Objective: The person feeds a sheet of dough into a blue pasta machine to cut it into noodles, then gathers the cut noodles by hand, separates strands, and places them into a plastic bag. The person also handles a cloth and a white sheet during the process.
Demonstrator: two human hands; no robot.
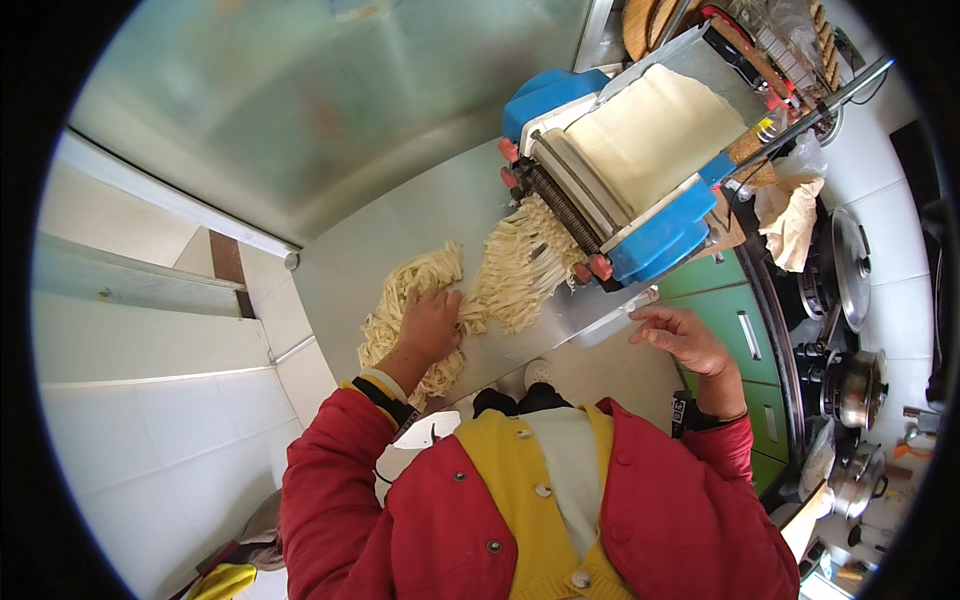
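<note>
My left hand (430,326) is in a long heap of fresh cut noodles (437,267) on the metal tabletop, its fingers curled into the strands. A second bunch of noodles (522,275) hangs out of the cutting rollers of a blue and white noodle machine (660,232) and spreads onto the table towards the heap. On the machine's feed tray lies a wide pale dough sheet (656,137), running down to the rollers. My right hand (685,338) is raised beside the table's near right edge, below the machine, fingers loosely bent and apart with nothing in them.
A frosted glass panel (400,110) stands along the table's far side. Green drawers (735,330) and a dark counter with a stove, a lidded pan (850,262) and steel pots (860,388) are at the right. Near the machine lies a crumpled brown paper bag (790,220).
</note>
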